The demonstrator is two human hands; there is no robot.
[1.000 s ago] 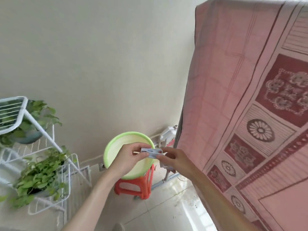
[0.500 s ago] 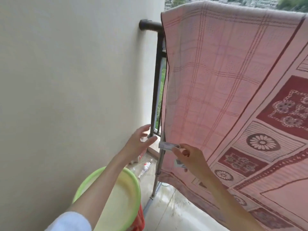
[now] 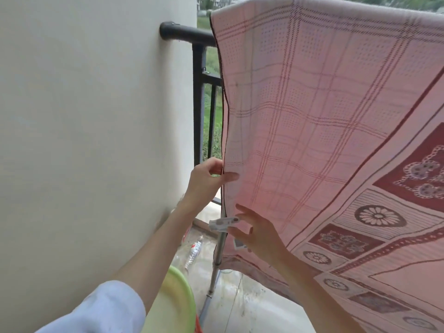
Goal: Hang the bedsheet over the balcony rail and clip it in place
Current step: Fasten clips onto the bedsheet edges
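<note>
A pink patterned bedsheet (image 3: 312,121) hangs draped over the black balcony rail (image 3: 189,34) and fills the right half of the view. My left hand (image 3: 206,181) pinches the sheet's dark left edge between thumb and fingers, about halfway down. Just below it my right hand (image 3: 257,233) holds a white clothes clip (image 3: 222,223) in its fingertips, close to the sheet's edge. A second small clip (image 3: 239,245) shows under the same hand's palm.
A cream wall (image 3: 84,140) stands close on the left, meeting the rail's end. A green basin (image 3: 177,306) sits below my left arm. A thin metal pole (image 3: 217,258) rises from the wet tiled floor (image 3: 240,304); a plastic bottle (image 3: 193,251) lies there.
My view has swung up from the basin and stool to the rail. My left hand let go of the clip, rose and took hold of the sheet's edge. The right hand kept the clip.
</note>
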